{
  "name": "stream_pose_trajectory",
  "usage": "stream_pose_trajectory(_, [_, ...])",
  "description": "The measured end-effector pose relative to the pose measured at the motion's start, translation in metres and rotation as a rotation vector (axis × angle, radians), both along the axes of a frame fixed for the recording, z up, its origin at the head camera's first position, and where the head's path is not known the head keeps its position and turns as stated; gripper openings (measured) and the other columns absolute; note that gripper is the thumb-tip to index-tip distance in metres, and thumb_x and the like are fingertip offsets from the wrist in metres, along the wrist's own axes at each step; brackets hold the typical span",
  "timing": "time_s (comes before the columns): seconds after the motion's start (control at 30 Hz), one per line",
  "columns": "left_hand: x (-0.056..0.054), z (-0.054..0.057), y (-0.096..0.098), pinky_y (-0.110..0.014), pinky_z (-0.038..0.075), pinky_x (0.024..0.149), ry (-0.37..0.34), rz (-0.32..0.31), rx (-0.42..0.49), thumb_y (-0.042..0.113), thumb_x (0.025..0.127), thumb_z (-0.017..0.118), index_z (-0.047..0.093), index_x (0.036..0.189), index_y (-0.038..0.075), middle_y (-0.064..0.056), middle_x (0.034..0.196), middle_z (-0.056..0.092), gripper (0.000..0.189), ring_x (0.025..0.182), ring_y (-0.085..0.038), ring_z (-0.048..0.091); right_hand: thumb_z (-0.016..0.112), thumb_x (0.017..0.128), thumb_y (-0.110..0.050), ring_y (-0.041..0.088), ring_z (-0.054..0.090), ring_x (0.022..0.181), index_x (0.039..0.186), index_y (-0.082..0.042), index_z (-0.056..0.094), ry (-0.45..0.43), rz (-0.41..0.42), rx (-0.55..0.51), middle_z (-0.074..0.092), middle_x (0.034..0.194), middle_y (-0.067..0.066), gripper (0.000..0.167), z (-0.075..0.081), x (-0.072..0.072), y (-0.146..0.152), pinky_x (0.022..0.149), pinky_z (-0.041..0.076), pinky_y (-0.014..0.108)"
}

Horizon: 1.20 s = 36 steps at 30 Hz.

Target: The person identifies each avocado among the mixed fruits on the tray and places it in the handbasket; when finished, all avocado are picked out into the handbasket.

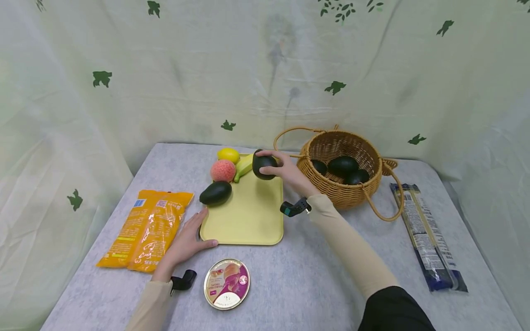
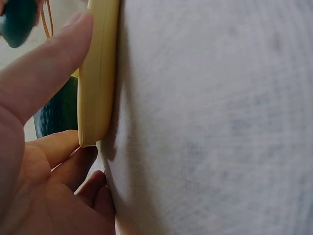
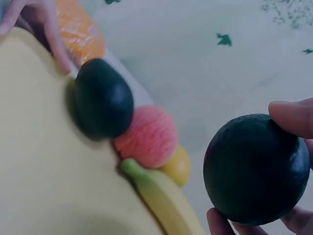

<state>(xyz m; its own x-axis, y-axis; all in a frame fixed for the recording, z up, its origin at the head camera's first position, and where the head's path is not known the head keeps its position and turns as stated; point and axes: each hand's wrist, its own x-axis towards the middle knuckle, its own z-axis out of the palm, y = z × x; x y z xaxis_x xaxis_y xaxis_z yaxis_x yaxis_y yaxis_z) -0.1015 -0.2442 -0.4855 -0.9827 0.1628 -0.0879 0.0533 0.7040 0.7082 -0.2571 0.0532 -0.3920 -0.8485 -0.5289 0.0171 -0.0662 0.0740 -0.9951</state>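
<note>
My right hand [image 1: 286, 171] grips a dark green avocado [image 1: 264, 166] above the far right part of the yellow tray [image 1: 248, 220]; fingers and thumb wrap its sides in the right wrist view. Another avocado [image 1: 216, 193] lies on the tray's left edge. Beyond it, a pink peach-like fruit [image 1: 223, 170], a yellow lemon [image 1: 228, 155] and a banana [image 1: 244, 168] sit close together along the far side. At the tray's near left corner rests my left hand [image 1: 188, 241], thumb along the front edge and extended fingers against the left side.
A wicker basket [image 1: 348, 198] with several avocados stands right of the tray, its handles sticking out. An orange packet [image 1: 151, 230] lies on the left, a round tin [image 1: 227, 284] in front, and a long dark packet [image 1: 428, 239] at far right. A curtain hangs behind the table.
</note>
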Motion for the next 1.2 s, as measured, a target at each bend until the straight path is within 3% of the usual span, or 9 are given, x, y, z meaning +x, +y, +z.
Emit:
stream_pose_trajectory(0.37, [0.001, 0.0, 0.001, -0.06, 0.012, 0.11, -0.004, 0.004, -0.005, 0.04, 0.077, 0.079, 0.018, 0.152, 0.0, -0.022, 0.155, 0.019, 0.104, 0.14, -0.042, 0.014, 0.065, 0.093, -0.017, 0.028, 0.054, 0.116, 0.137, -0.013, 0.052, 0.068, 0.027, -0.069, 0.041, 0.144, 0.006, 0.047, 0.034, 0.012, 0.042, 0.094, 0.046, 0.043])
stream_pose_trajectory(0.63, [0.0, -0.001, 0.0, -0.06, 0.012, 0.11, 0.003, 0.003, -0.007, 0.039, 0.078, 0.079, 0.018, 0.152, 0.001, -0.021, 0.155, 0.019, 0.103, 0.14, -0.042, 0.014, 0.064, 0.093, -0.014, 0.03, 0.05, 0.118, 0.135, -0.013, 0.052, 0.112, -0.042, -0.075, 0.038, 0.144, 0.006, 0.044, 0.056, 0.016, 0.083, 0.09, 0.049, 0.042])
stream_pose_trajectory(0.9, [0.001, -0.001, 0.001, -0.06, 0.011, 0.11, 0.008, -0.005, 0.0, 0.037, 0.078, 0.079, 0.018, 0.151, 0.0, -0.021, 0.155, 0.019, 0.102, 0.14, -0.043, 0.013, 0.063, 0.094, -0.018, 0.028, 0.046, 0.121, 0.138, -0.016, 0.05, 0.098, -0.142, 0.009, 0.036, 0.145, 0.004, 0.046, 0.06, 0.018, 0.13, 0.092, 0.047, 0.042])
stream_pose_trajectory(1.2, [0.001, 0.002, 0.001, -0.06, 0.011, 0.11, -0.008, 0.002, -0.002, 0.039, 0.078, 0.078, 0.017, 0.152, 0.001, -0.021, 0.155, 0.018, 0.103, 0.14, -0.042, 0.013, 0.062, 0.095, -0.025, 0.023, 0.046, 0.117, 0.142, -0.019, 0.045, 0.043, -0.258, 0.129, 0.035, 0.146, 0.002, 0.05, 0.055, 0.013, 0.17, 0.094, 0.039, 0.049])
